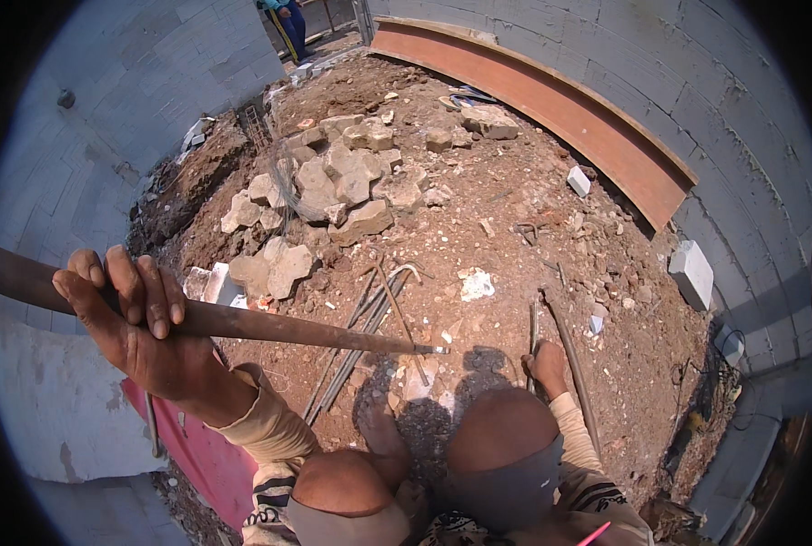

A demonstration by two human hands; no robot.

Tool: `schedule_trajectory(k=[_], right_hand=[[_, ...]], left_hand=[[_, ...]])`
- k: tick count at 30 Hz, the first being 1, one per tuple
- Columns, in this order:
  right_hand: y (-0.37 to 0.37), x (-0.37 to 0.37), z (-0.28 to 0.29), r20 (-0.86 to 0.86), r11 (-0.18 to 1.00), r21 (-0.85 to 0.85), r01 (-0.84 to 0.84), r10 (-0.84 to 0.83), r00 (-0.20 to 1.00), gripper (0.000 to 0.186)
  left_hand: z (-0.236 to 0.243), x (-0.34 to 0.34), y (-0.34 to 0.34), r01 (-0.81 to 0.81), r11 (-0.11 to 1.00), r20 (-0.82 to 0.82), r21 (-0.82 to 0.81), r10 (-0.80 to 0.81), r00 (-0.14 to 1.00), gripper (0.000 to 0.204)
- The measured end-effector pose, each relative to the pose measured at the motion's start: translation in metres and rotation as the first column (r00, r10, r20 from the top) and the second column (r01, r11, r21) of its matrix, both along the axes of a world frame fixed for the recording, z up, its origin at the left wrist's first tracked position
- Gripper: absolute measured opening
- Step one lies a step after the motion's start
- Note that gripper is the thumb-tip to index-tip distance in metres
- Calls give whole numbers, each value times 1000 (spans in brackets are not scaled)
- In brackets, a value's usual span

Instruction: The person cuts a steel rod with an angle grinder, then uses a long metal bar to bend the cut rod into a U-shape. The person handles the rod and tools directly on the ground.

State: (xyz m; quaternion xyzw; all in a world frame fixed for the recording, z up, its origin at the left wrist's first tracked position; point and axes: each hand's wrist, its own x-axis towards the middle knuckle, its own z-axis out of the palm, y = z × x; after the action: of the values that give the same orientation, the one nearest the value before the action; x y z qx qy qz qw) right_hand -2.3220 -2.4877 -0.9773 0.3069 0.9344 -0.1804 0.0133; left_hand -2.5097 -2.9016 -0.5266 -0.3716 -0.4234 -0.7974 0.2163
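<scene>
Head view: over stony soil (479, 209), the left hand (142, 318) wraps its fingers round a long brown bar (287, 326); the right hand (549, 369) grips a thin rod (533, 320); dark lettering (265, 516) marks the left sleeve (265, 437).

Reddish beam lay (538, 98) along the grey block wall (647, 55), upper right of frame. Paving slabs (353, 185) sat heaped left of upper centre; white block (692, 273) stood at middle right.

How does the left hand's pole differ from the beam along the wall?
The pole is dark brown, narrow and round; the beam is orange-brown, broad and flat-faced. The pole is gripped in the left hand; the beam runs along the wall, unheld. Both are long.
</scene>
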Motion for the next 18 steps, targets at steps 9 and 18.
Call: schedule_trajectory(k=[9, 18], right_hand=[[-49, 20, -14, -445, 603, -712, -360, 9, 896, 20], [-61, 34, -5, -193, 690, -715, -115, -37, 981, 27]], left_hand=[[-26, -12, 57, 152, 987, 173, -58, -140, 975, 27], [-48, -29, 88, 92, 996, 268, 5, -90, 959, 22]])
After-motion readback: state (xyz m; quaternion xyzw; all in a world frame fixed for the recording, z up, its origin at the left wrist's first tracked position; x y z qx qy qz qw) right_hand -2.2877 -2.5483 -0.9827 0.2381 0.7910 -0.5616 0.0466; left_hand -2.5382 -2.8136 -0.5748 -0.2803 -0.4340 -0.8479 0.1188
